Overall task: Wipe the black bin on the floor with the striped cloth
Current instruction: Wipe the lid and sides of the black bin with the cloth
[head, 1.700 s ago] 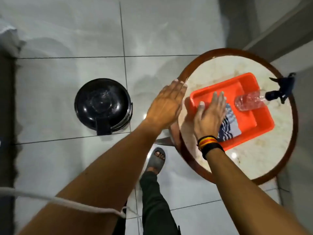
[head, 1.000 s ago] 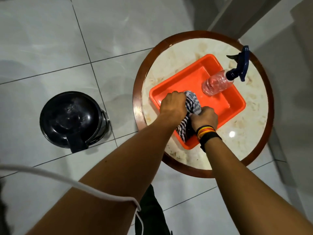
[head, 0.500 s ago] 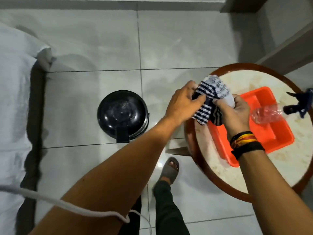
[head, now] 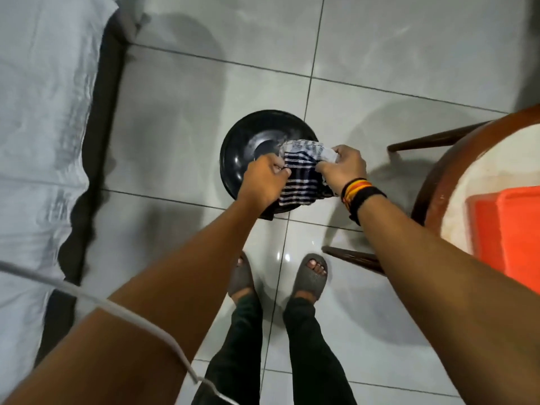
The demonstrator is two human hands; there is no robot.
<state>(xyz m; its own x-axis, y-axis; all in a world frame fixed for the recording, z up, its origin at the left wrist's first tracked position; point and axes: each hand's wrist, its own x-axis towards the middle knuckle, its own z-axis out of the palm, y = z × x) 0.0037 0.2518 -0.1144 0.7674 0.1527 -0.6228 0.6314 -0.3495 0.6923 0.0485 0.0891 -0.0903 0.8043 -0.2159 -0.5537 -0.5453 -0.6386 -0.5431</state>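
Gripping the striped cloth (head: 301, 173), left hand (head: 263, 179) and right hand (head: 343, 166) have fingers closed on it (above the black bin (head: 248, 144)). Wiping appears not yet begun

Likely a home bedroom: white-sheeted bed (head: 43, 127) beside tiled floor (head: 380, 48) and round side table (head: 438, 176).

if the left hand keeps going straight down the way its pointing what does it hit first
Most likely the lid of the black bin, right below the left hand holding the striped cloth; the height above it is unclear.
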